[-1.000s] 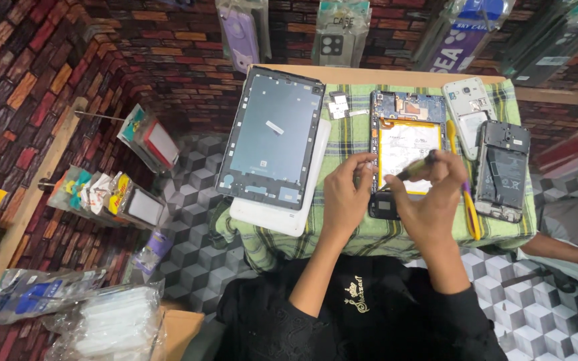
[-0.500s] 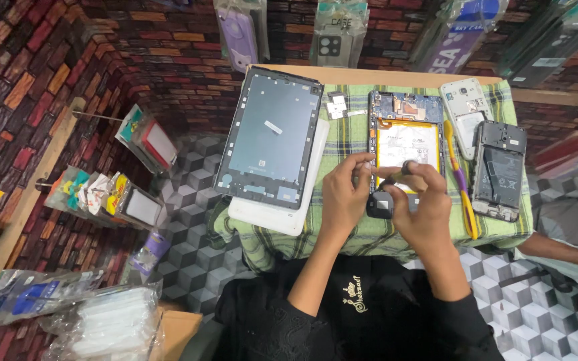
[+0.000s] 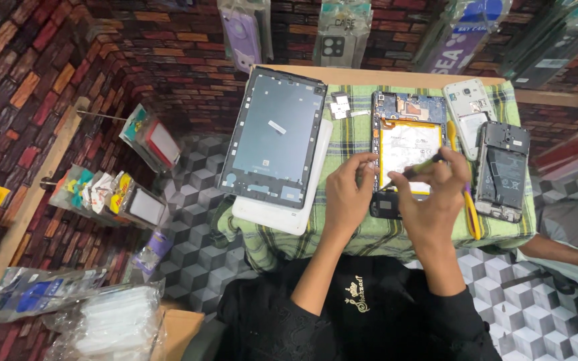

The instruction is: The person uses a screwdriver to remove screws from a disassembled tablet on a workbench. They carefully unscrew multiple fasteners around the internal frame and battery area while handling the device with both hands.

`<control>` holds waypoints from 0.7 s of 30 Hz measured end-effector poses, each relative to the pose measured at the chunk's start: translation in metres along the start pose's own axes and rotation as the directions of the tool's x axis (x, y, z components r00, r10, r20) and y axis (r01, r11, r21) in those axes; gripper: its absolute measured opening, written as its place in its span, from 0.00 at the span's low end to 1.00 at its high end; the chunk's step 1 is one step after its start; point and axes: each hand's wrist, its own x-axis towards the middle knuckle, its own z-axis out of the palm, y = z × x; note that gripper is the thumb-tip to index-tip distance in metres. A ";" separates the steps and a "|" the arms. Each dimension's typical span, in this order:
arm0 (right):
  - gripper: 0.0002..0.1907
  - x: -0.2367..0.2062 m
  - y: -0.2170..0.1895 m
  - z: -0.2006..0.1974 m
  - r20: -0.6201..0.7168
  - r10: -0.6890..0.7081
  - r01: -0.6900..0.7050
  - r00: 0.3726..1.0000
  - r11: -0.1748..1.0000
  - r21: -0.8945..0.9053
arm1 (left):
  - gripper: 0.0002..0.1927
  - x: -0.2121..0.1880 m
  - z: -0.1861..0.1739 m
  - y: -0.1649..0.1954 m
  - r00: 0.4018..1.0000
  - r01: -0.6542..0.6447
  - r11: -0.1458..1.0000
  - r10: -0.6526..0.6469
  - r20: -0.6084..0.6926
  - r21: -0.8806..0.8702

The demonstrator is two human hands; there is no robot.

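Note:
An opened phone (image 3: 406,144) with its back off lies on a green checked cloth (image 3: 362,230), its white battery showing. My left hand (image 3: 348,194) rests on the phone's left edge, fingers pressing on it. My right hand (image 3: 436,197) holds a thin dark tool with a yellow tip (image 3: 421,166), laid across the battery's lower part. A small black part (image 3: 384,204) sits at the phone's bottom end between my hands.
A large grey tablet frame (image 3: 272,137) lies on a white panel (image 3: 302,200) at the left of the cloth. Two more opened phones, one white (image 3: 468,107) and one dark (image 3: 502,170), lie at the right. A yellow-handled tool (image 3: 469,214) lies beside them. Packaged cases hang on the brick wall.
My right hand has lifted from the phone's bottom end and now holds the tool across the battery. My left hand stays at the phone's left edge.

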 end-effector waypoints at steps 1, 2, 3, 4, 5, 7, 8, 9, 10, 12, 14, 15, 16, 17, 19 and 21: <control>0.41 -0.003 0.001 -0.001 -0.021 0.032 -0.032 0.999 0.999 0.004 | 0.10 0.000 0.000 0.001 1.000 -0.001 1.000 0.001 0.000 -0.001; 0.40 -0.007 0.001 -0.001 -0.076 0.021 -0.013 0.997 0.994 0.105 | 0.10 0.001 0.000 0.002 1.000 -0.001 1.000 0.001 0.000 -0.002; 0.40 -0.012 -0.001 0.000 -0.131 0.016 0.011 0.991 0.978 0.207 | 0.10 0.001 0.001 0.003 1.000 -0.001 1.000 0.001 0.001 -0.002; 0.40 -0.015 -0.002 0.002 -0.164 0.042 0.011 0.985 0.950 0.311 | 0.10 0.002 0.001 0.004 1.000 -0.007 1.000 0.007 -0.005 -0.007; 0.41 -0.018 -0.005 0.005 -0.198 0.068 0.019 0.978 0.911 0.412 | 0.10 0.002 0.001 0.006 1.000 -0.011 1.000 0.011 -0.012 -0.011; 0.42 -0.026 -0.014 0.017 -0.200 0.181 -0.026 0.963 0.801 0.598 | 0.10 0.000 -0.002 0.006 1.000 0.026 0.997 -0.026 -0.001 -0.069; 0.42 -0.027 -0.019 0.024 -0.182 0.107 0.016 0.977 0.821 0.570 | 0.10 -0.003 -0.003 0.005 0.998 0.066 0.990 -0.064 0.020 -0.123; 0.42 -0.028 -0.024 0.031 -0.162 0.032 0.062 0.986 0.838 0.542 | 0.11 -0.006 -0.004 0.003 0.994 0.106 0.979 -0.100 0.042 -0.176; 0.43 -0.028 -0.030 0.038 -0.140 -0.043 0.110 0.989 0.851 0.514 | 0.10 -0.007 -0.005 -0.001 0.999 0.016 0.985 -0.010 0.031 -0.174; 0.47 -0.024 -0.040 0.056 -0.147 -0.007 0.058 0.989 0.936 0.347 | 0.11 -0.010 -0.004 -0.011 0.986 -0.162 0.973 0.166 0.012 -0.167; 0.42 -0.018 -0.048 0.070 -0.051 -0.092 0.104 0.995 0.842 0.530 | 0.15 -0.018 0.000 -0.024 0.989 0.052 0.834 0.033 0.144 -0.550; 0.39 -0.015 -0.051 0.075 -0.009 -0.140 0.116 0.990 0.779 0.616 | 0.17 -0.020 0.003 -0.031 0.974 0.168 0.697 -0.010 0.225 -0.697; 0.39 -0.014 -0.052 0.077 -0.012 -0.139 0.119 0.990 0.795 0.594 | 0.17 -0.022 0.006 -0.037 0.971 0.192 0.668 -0.024 0.237 -0.719; 0.39 -0.013 -0.053 0.077 -0.014 -0.138 0.122 0.990 0.812 0.571 | 0.18 -0.024 0.009 -0.042 0.968 0.216 0.637 -0.039 0.249 -0.740; 0.39 -0.012 -0.053 0.075 0.004 -0.122 0.101 0.992 0.835 0.541 | 0.19 -0.026 0.014 -0.049 0.959 0.262 0.571 -0.067 0.274 -0.778; 0.39 -0.012 -0.051 0.070 0.043 -0.090 0.054 0.995 0.849 0.525 | 0.20 -0.026 0.015 -0.050 0.949 0.304 0.502 -0.092 0.300 -0.810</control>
